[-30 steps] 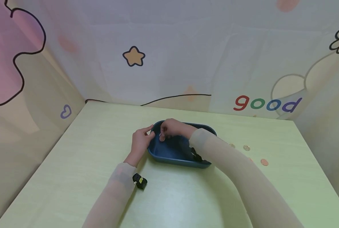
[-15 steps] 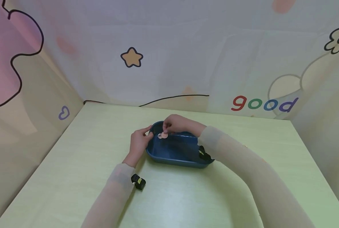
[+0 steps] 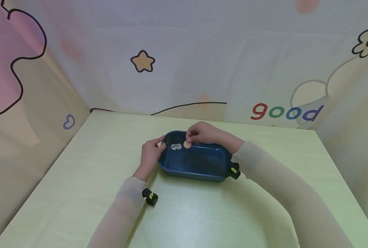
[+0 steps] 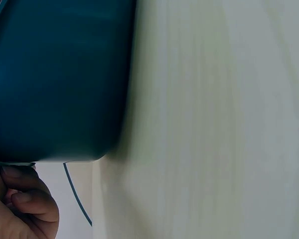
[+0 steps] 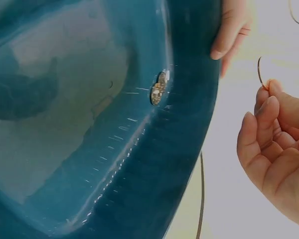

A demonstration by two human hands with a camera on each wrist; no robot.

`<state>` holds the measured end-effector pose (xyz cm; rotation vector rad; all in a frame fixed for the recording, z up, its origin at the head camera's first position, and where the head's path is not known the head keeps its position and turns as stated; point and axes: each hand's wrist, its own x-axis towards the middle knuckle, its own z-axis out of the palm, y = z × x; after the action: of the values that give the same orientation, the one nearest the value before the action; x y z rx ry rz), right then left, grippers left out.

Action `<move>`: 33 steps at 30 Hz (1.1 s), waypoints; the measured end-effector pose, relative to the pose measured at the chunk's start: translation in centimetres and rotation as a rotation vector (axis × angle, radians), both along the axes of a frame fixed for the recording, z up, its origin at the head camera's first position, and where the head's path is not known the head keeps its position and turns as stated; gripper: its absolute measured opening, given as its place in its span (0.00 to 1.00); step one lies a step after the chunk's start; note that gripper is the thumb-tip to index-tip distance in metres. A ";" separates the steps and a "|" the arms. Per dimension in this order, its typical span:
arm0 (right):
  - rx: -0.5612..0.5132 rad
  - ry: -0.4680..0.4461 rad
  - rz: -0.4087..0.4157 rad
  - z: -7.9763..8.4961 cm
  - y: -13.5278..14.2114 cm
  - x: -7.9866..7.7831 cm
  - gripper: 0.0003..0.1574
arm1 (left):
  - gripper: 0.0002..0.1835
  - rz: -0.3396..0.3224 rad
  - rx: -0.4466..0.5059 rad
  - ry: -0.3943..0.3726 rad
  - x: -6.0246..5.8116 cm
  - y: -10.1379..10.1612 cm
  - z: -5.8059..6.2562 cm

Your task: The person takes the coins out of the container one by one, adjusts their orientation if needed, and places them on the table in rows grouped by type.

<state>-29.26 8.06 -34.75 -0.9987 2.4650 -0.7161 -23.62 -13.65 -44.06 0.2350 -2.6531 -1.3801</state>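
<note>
A deep blue oblong tray (image 3: pixel 199 163) with a raised rim sits near the middle of the table. My left hand (image 3: pixel 150 155) grips its left end, thumb over the rim. Seen from the left wrist, the curled fingers (image 4: pixel 35 199) are at the tray's end wall. Between thumb and forefinger, my right hand (image 3: pixel 203 132) pinches a copper-coloured coin (image 3: pixel 187 144) by its edge, over the far side of the tray. The right wrist view shows this coin (image 5: pixel 259 72) nearly edge-on. Two shiny silvery coins (image 3: pixel 176 147) lie side by side inside the tray, near its far left corner.
A pale green-yellow table top (image 3: pixel 109 137) surrounds the tray. Behind it hangs a printed cloth backdrop (image 3: pixel 187 69) with a star and the word "good". My right sleeve (image 3: pixel 273 179) crosses the table's right side, covering where coins appear in an earlier frame.
My right hand has moved right and away from me, drawing the copper-coloured coin off the silvery ones, which now show fully. My left hand has stayed on the tray's end.
</note>
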 end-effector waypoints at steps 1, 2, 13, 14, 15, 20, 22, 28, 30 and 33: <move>-0.008 -0.003 -0.007 0.1 0.4 0.2 0.09 | 0.23 0.000 0.000 0.002 0.0 0.0 0.0; -0.014 -0.014 -0.020 0.1 0.8 0.4 0.09 | 0.23 -0.001 0.000 0.004 0.0 0.0 0.0; -0.085 -0.038 -0.152 0.6 4.3 3.0 0.09 | 0.23 -0.004 -0.008 0.007 0.0 0.2 0.1; -0.090 -0.035 -0.166 0.7 4.6 3.3 0.08 | 0.23 -0.004 -0.005 0.007 0.0 0.2 0.1; -0.098 -0.034 -0.180 0.7 4.9 3.5 0.08 | 0.23 -0.005 -0.006 0.005 0.0 0.3 0.1; -0.131 -0.023 -0.242 0.3 6.1 4.5 0.09 | 0.23 0.004 -0.013 -0.013 0.0 0.1 0.2; -0.140 -0.012 -0.270 0.1 6.6 4.8 0.09 | 0.23 0.006 -0.014 -0.017 0.0 0.0 0.2; -0.185 0.012 -0.346 -0.8 7.5 5.7 0.09 | 0.23 0.000 -0.003 -0.007 0.0 0.0 0.1; -0.196 0.012 -0.369 -1.1 7.7 6.0 0.09 | 0.23 -0.001 0.001 -0.007 0.1 0.0 0.1; -0.209 -0.005 -0.404 -1.5 7.9 6.5 0.10 | 0.23 -0.001 0.003 -0.007 0.1 0.0 0.1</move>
<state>-22.80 15.92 -36.24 -0.5615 2.6573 -1.1186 -23.50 -13.65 -43.97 0.2397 -2.6576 -1.3865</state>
